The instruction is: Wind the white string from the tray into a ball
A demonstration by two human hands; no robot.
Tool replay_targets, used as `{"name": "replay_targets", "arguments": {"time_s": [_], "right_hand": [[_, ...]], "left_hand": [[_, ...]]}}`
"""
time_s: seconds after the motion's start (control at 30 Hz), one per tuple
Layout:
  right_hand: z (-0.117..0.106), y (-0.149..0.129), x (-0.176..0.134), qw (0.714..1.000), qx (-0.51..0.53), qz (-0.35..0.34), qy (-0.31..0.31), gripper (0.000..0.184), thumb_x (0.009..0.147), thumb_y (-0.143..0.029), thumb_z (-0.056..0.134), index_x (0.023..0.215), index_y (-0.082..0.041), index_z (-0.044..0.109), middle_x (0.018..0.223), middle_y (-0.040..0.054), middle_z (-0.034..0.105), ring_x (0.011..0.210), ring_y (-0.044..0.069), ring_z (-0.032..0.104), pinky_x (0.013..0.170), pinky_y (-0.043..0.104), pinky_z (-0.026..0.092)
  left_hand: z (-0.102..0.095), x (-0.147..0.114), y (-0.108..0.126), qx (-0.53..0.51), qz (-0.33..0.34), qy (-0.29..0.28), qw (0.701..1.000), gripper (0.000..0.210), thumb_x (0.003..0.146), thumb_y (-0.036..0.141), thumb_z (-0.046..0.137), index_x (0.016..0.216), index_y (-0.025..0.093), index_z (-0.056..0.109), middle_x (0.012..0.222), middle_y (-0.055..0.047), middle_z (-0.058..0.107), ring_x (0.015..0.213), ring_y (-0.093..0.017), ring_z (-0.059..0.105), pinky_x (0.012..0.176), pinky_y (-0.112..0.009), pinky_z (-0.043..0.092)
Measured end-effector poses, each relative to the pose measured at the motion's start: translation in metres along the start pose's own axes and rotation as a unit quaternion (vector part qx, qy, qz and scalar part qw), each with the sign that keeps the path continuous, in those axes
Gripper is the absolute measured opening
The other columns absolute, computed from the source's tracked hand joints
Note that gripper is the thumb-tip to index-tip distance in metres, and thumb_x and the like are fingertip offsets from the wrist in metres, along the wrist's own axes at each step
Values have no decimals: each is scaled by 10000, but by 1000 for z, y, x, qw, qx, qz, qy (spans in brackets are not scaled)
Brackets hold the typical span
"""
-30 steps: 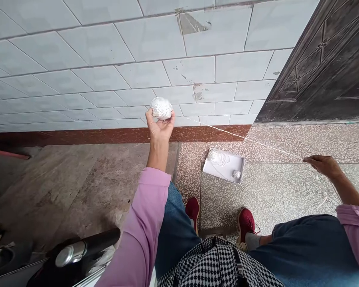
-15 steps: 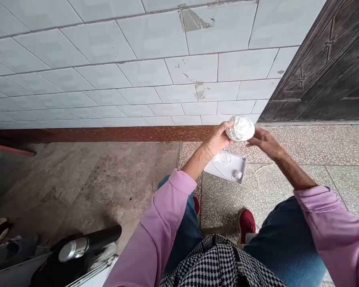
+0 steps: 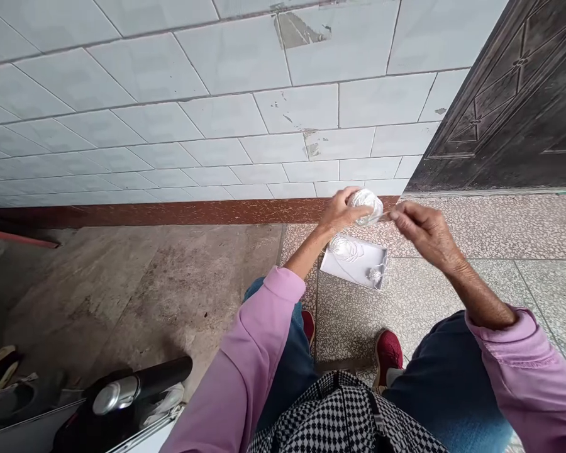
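A ball of white yarn [image 3: 364, 202] is gripped in my left hand [image 3: 342, 212], its thumb lying across the front. Just to the right, my right hand [image 3: 427, 233] is closed in a pinch on a strand of yarn [image 3: 385, 217] that leads off the ball. On the floor below them lies a shallow white tray [image 3: 353, 267]. Loose white yarn [image 3: 345, 248] is heaped at the tray's left end, and a small white yarn ball [image 3: 374, 275] rests near its right end.
A tiled wall [image 3: 217, 119] rises in front, with a dark carved door [image 3: 514, 119] at the right. My red shoes [image 3: 388, 351] stand on the speckled floor, near the tray. At lower left is a black cylinder with a metal cap [image 3: 117, 395] among other items.
My left hand has turned the yarn ball and shifted slightly left. My right hand has moved off the ball's side and now pinches a strand drawn from it.
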State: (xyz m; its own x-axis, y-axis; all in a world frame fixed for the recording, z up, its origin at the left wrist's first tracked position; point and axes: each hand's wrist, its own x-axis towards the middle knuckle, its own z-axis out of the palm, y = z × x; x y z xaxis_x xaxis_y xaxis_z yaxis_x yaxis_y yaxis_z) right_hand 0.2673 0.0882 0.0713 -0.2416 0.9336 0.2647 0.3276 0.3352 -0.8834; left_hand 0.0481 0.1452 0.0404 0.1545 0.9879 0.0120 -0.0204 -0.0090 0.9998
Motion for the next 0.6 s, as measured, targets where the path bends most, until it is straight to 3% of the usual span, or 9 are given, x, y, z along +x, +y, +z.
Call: {"name": "replay_targets", "arguments": {"time_s": [0.1, 0.2, 0.3, 0.43, 0.5, 0.6], "right_hand": [[-16, 2, 7, 996, 20, 22, 82, 512, 963, -745, 732, 808, -261, 668, 593, -18, 425, 550, 142, 377, 508, 313, 310], [-21, 14, 9, 991, 71, 58, 100, 500, 929, -730, 767, 810, -265, 628, 581, -28, 431, 514, 124, 348, 470, 294, 290], [-20, 27, 10, 986, 95, 84, 107, 453, 926, -654, 790, 798, -263, 600, 577, -31, 439, 500, 115, 344, 450, 284, 293], [-19, 39, 11, 988, 73, 94, 100, 413, 906, -563, 798, 743, -240, 599, 591, -27, 468, 521, 110, 375, 471, 281, 319], [-18, 42, 13, 990, 58, 84, 95, 395, 884, -536, 802, 732, -224, 614, 627, -14, 515, 560, 113, 413, 501, 283, 341], [-17, 47, 16, 992, 43, 72, 97, 375, 869, -521, 794, 735, -213, 626, 644, -9, 539, 578, 114, 436, 521, 289, 351]], "left_hand": [[11, -11, 3, -108, -58, -157, 980, 540, 696, 549, 880, 1124, 230, 800, 1138, -133, 777, 1142, -335, 706, 985, -466, 590], [24, -17, 4, -210, -83, -218, 949, 687, 708, 626, 859, 1247, 209, 770, 1213, -179, 775, 1220, -375, 709, 979, -484, 623], [34, -21, 3, -217, -120, -244, 937, 827, 730, 709, 834, 1388, 226, 700, 1260, -205, 759, 1157, -395, 732, 877, -516, 657], [45, -28, 5, -151, -138, -259, 944, 903, 804, 855, 743, 1449, 230, 650, 1267, -223, 742, 1001, -342, 739, 689, -425, 620], [50, -32, 4, -133, -126, -231, 956, 881, 775, 795, 834, 1408, 211, 652, 1241, -204, 733, 974, -294, 724, 658, -360, 591], [54, -34, 1, -147, -118, -189, 964, 831, 632, 547, 1016, 1293, 187, 664, 1214, -160, 723, 980, -253, 718, 717, -333, 615]]}}
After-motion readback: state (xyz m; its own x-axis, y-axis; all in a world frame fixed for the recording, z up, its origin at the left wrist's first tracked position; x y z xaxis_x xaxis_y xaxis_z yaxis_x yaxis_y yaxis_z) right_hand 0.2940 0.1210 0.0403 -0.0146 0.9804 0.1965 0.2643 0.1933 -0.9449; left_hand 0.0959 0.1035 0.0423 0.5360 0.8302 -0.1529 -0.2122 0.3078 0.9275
